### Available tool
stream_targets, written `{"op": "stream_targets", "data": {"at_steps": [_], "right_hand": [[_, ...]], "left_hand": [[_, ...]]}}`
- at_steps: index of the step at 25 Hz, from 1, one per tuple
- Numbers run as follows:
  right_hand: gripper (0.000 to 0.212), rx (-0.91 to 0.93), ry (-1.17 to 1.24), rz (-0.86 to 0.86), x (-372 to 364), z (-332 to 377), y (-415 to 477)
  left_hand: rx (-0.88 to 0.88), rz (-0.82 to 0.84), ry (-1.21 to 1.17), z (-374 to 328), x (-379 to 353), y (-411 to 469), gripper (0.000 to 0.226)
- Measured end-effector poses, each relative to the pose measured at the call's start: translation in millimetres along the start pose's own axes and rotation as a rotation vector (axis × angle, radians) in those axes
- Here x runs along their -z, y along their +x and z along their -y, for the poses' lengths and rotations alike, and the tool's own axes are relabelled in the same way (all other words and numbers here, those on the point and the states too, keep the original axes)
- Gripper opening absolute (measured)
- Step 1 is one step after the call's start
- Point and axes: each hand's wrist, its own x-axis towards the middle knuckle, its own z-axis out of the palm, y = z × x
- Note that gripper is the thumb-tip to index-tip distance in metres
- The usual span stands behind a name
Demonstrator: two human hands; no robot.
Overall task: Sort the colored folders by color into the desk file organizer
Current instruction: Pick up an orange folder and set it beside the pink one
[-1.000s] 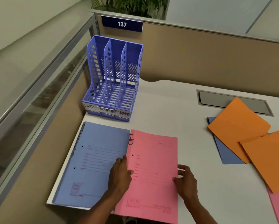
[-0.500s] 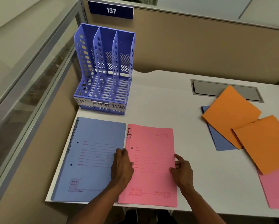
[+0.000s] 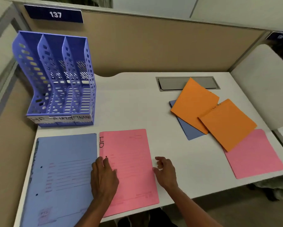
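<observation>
White worktop carries your file organizer, three slots showing bare slatted floors. Your left hand lies flat on the near pink folder; right hand, loosely curled, touches its edge.

Wht desk, 137 sign, metal cable flap, poss. plant

The picture's bottom edge is cutting off the near blue folder and both forearms. The left hand is covering part of the near pink folder along its left edge, and the print on both folders is blurring past reading. The far blue folder is lying mostly hidden under an orange folder, which is also overlapping the metal cable cover. A second orange folder is hiding a corner of the far pink folder. The number plate at far right is blurring too much to read.
</observation>
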Motion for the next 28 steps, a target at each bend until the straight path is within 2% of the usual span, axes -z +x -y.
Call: {"op": "stream_targets", "data": {"at_steps": [3,4,6,10,16,20,26,28], "right_hand": [[0.037,-0.030,0.036,-0.053,23,-15,-8],[0.034,-0.048,0.057,-0.066,33,-21,-9],[0.029,-0.084,0.106,-0.097,57,-35,-10],[0.019,-0.178,0.221,-0.173,107,-71,-8],[0.015,-0.328,0.437,-0.318,194,-141,22],[0.017,-0.389,0.535,-0.395,252,-182,60],[0.027,-0.471,0.526,-0.469,303,-226,130],[0.035,-0.525,0.576,-0.475,314,-235,147]], "left_hand": [[-0.111,0.060,0.031,-24,4,1,0.019],[-0.121,0.087,-0.008,-34,7,2,0.017],[-0.149,0.154,-0.073,-60,7,7,0.024],[-0.279,0.271,-0.101,-116,7,20,0.021],[-0.323,0.325,-0.136,-213,-6,53,0.023],[-0.359,0.354,-0.120,-300,-21,77,0.023],[-0.465,0.363,-0.071,-434,-52,129,0.020],[-0.526,0.370,0.005,-467,-62,146,0.040]]}}
